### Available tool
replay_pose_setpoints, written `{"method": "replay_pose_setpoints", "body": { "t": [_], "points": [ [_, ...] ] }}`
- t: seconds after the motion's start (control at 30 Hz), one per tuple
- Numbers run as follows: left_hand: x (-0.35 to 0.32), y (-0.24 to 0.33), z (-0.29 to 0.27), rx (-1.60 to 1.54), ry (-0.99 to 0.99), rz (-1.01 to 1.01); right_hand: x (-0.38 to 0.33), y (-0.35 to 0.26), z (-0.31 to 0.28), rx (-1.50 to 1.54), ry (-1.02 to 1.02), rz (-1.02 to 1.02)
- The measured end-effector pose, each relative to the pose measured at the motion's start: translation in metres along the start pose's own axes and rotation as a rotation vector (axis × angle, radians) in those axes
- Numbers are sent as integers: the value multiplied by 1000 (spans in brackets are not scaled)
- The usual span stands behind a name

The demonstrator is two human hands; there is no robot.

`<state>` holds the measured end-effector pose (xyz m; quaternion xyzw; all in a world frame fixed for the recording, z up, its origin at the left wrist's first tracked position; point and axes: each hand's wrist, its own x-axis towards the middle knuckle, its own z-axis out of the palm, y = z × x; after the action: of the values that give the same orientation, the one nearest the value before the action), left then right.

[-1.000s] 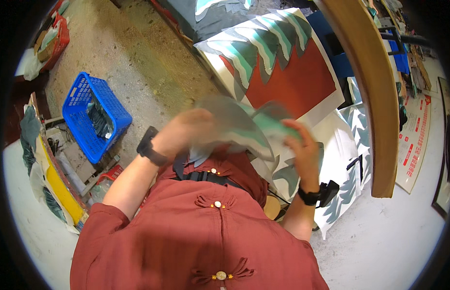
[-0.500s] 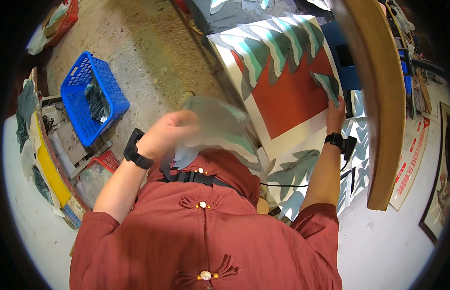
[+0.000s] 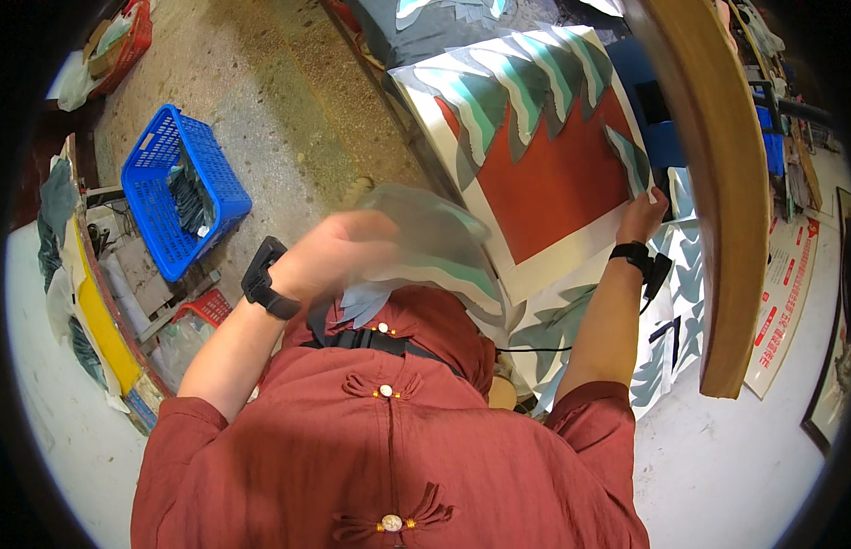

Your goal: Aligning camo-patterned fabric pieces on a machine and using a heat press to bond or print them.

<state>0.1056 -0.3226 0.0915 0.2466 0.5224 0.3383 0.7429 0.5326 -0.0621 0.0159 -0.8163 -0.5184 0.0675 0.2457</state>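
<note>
My right hand pinches the lower end of a small leaf-shaped piece, dark grey with a teal and white edge. It holds the piece over the right side of a board with a red panel and white border. Similar pointed pieces overlap in a row across the board's top. My left hand is blurred by motion, so its fingers are unclear. Beside it, over my lap, are large grey-green, white-edged sheet pieces, also blurred. I cannot tell whether that hand grips them.
A blue plastic basket with dark pieces inside stands on the floor at left. A thick wooden beam rises close to my right hand. More cut pieces lie below the board, and a black cable crosses there.
My right hand has moved right and slightly down with the leaf-shaped piece, which now stands steeper near the board's edge. My left hand has shifted right.
</note>
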Motion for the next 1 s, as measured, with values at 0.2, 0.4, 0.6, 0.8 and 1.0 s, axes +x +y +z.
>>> {"method": "replay_pose_setpoints", "body": {
  "t": [0.2,0.4,0.6,0.8,1.0],
  "points": [
    [-2,1,4,-15,-8,-12,5,-2,1,-70,-13,-67],
    [3,0,1,109,-23,-47,-1,-5,-3,-430,-43,-58],
    [3,-3,-2,76,-16,-55,25,3,11,-431,2,-430],
    [1,-7,-6,39,23,-35,39,-4,17,-417,-100,-614],
    [0,-7,-9,-18,3,-32,48,-4,26,-63,-163,-467]
  ]
}}
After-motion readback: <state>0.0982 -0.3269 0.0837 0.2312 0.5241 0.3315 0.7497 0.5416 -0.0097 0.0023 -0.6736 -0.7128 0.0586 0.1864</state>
